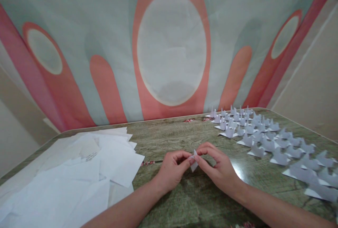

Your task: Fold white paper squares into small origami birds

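Between both hands, just above the table's middle, is a small piece of folded white paper (194, 166) with a pointed top and a pointed lower end. My left hand (173, 170) pinches its left side between thumb and fingers. On the other side my right hand (218, 166) grips it with thumb and forefinger, near the upper tip. The fingertips hide part of the folds. To the right stand several rows of folded white paper birds (249, 140). Left of my hands lies a loose heap of white paper sheets (79, 171).
The wood-patterned table (169, 138) has rounded far corners and small printed flowers. Behind it hangs a grey-green backdrop (116, 16) with coral shapes and a large pale oval. Light reflects off the tabletop beside my right wrist.
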`<state>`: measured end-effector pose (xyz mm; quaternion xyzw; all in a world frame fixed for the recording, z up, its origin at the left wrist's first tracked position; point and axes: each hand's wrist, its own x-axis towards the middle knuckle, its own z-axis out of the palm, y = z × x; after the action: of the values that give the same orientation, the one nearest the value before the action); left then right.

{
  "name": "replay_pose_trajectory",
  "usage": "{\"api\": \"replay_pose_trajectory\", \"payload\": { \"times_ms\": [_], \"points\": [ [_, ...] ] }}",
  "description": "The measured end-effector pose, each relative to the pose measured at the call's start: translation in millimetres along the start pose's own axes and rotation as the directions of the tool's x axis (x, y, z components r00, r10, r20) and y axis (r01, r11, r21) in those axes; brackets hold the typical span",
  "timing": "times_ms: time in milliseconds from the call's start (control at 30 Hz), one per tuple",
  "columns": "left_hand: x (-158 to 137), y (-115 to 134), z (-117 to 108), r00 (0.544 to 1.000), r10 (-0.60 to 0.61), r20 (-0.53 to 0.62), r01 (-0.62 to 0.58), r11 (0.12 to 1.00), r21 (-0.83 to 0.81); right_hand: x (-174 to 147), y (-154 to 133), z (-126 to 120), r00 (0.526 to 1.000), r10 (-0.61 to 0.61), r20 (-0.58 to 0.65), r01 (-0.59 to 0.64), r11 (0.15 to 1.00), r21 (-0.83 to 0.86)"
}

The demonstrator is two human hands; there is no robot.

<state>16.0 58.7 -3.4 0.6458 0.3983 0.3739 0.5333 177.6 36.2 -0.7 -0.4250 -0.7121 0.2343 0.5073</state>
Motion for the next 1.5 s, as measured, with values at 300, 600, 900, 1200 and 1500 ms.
{"api": "replay_pose_trajectory", "payload": {
  "times_ms": [300, 600, 900, 1200, 1500],
  "points": [
    [-3, 5, 1, 0.999, 0.054, -0.007, -0.053, 0.994, 0.100, -2, -5, 1, 0.997, 0.081, 0.007, -0.081, 0.997, 0.001],
    [-3, 5, 3, 0.999, 0.033, -0.014, -0.031, 0.991, 0.127, -1, -5, 2, 0.991, 0.134, 0.007, -0.135, 0.989, 0.061],
    [-3, 8, 5, 0.999, -0.028, 0.032, 0.025, 0.996, 0.088, -2, 1, 0, 0.991, 0.137, 0.009, -0.137, 0.986, 0.092],
    [-2, 7, 4, 0.997, -0.065, 0.047, 0.064, 0.998, 0.026, -2, 2, 3, 0.986, 0.165, 0.001, -0.164, 0.979, 0.119],
    [-2, 2, 5, 0.994, -0.090, 0.064, 0.094, 0.994, -0.056, 1, 3, 1, 0.986, 0.168, 0.002, -0.167, 0.978, 0.122]
  ]
}}
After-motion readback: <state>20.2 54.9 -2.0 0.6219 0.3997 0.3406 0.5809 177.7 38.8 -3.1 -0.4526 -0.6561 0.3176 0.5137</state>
